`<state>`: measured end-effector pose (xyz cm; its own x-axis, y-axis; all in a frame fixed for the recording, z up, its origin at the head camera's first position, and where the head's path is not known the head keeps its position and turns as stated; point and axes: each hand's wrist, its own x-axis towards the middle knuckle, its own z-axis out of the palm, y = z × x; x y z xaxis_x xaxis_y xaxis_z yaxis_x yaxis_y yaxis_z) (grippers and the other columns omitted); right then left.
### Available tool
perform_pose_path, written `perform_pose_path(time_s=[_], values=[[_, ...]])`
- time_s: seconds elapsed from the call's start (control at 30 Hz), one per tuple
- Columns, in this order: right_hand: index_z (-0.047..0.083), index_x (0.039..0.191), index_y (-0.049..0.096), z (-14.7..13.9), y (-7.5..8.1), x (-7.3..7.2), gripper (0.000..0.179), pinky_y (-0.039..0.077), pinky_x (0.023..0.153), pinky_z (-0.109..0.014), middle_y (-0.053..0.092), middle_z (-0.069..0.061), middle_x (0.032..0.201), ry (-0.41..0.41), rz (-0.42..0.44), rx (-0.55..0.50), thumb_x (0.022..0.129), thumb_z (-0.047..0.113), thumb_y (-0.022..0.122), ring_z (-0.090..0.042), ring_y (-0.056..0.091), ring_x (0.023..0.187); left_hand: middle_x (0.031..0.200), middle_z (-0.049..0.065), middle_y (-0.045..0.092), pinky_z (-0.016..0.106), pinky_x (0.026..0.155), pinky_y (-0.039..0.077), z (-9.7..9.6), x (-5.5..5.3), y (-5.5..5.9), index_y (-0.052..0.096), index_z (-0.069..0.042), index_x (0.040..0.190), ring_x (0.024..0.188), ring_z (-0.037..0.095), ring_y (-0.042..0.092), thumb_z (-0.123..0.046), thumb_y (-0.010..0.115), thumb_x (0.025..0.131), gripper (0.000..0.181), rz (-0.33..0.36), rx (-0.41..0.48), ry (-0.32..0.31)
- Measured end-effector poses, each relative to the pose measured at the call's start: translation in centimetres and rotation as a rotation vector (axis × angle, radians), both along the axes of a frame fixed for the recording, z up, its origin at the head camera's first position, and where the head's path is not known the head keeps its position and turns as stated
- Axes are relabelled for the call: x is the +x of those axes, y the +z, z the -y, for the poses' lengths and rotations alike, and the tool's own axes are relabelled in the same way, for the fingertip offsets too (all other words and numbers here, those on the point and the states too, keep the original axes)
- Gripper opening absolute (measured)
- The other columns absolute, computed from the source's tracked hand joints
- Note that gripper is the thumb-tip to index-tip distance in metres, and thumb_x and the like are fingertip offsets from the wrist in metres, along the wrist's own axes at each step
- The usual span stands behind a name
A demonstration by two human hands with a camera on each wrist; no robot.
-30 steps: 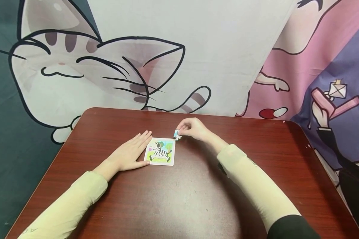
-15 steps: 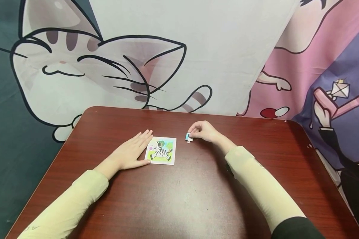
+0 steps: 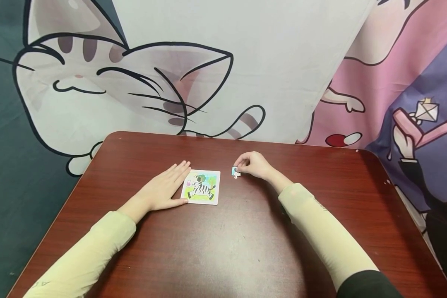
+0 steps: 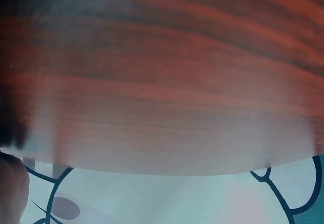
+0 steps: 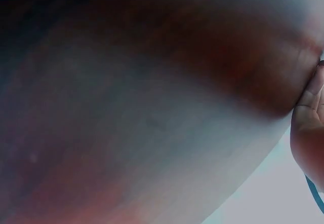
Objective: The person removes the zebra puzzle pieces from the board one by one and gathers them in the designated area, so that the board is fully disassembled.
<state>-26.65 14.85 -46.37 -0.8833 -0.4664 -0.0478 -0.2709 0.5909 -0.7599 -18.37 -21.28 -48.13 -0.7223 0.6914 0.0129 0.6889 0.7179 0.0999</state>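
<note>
In the head view a square zebra picture puzzle (image 3: 201,188) with a pale border lies flat on the table. My left hand (image 3: 160,190) rests at its left side, fingers straight; the fingertips and thumb touch its edge. To the right of the puzzle, my right hand (image 3: 255,164) pinches a small light-blue puzzle piece (image 3: 234,170) between thumb and fingers. A white, striped part shows at its lower end; the fingers cover some of it. At the edge of the right wrist view, part of the right hand (image 5: 309,133) shows, without the piece.
The brown wooden table (image 3: 208,256) has rounded far corners. Right behind it hangs a cloth backdrop (image 3: 275,62) printed with a cartoon cat. Dark clothing (image 3: 441,244) shows beyond the table's right edge.
My right hand has moved right with the puzzle piece, away from the puzzle's upper right corner, and stays nearly still in the last half second. My left hand has not moved.
</note>
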Motion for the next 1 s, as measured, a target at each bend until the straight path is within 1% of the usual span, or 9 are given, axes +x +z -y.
perform_pose_path(time_s=[0.17,0.5,0.7,0.87,1.0], values=[[0.0,0.099,0.08,0.1,0.1,0.2,0.009,0.051,0.071,-0.019,0.076,-0.009,0.085,-0.006,-0.021,0.006,0.09,0.001,0.079,-0.006,0.061,0.075,0.176,0.021,0.022,0.05,0.135,0.023,0.0,0.0,0.0,0.026,0.005,0.166,0.166,0.033,0.02,-0.061,0.061,0.098,0.101,-0.007,-0.001,-0.001],[-0.001,0.1,0.079,0.1,0.2,0.3,0.011,0.051,0.07,-0.018,0.077,-0.01,0.086,-0.002,-0.019,0.013,0.089,0.001,0.08,-0.004,0.062,0.075,0.176,0.021,0.022,0.05,0.136,0.023,-0.1,0.0,0.0,0.026,0.005,0.166,0.166,0.033,0.02,-0.061,0.062,0.098,0.101,-0.006,0.006,-0.002],[0.0,0.101,0.08,-0.1,0.6,0.3,0.011,0.051,0.072,-0.018,0.078,-0.012,0.088,-0.013,-0.029,0.028,0.09,0.002,0.08,-0.007,0.063,0.077,0.175,0.023,0.025,0.052,0.134,0.027,-0.1,-0.1,-0.1,0.028,0.007,0.164,0.164,0.036,0.024,-0.059,0.065,0.096,0.101,-0.035,0.029,-0.02],[0.003,0.1,0.081,0.0,0.9,0.0,0.009,0.049,0.069,-0.02,0.081,-0.012,0.093,-0.032,-0.049,0.034,0.092,0.004,0.078,-0.008,0.063,0.077,0.175,0.023,0.024,0.051,0.134,0.026,-0.1,0.0,0.0,0.027,0.006,0.165,0.165,0.036,0.023,-0.059,0.064,0.097,0.101,-0.023,0.024,-0.016],[0.005,0.1,0.082,0.6,1.6,0.1,0.009,0.049,0.072,-0.022,0.081,-0.01,0.094,-0.034,-0.059,0.031,0.092,0.008,0.079,-0.01,0.065,0.079,0.176,0.021,0.021,0.05,0.135,0.024,0.0,0.1,0.0,0.025,0.005,0.166,0.166,0.034,0.021,-0.06,0.063,0.098,0.101,-0.001,0.018,-0.005]])
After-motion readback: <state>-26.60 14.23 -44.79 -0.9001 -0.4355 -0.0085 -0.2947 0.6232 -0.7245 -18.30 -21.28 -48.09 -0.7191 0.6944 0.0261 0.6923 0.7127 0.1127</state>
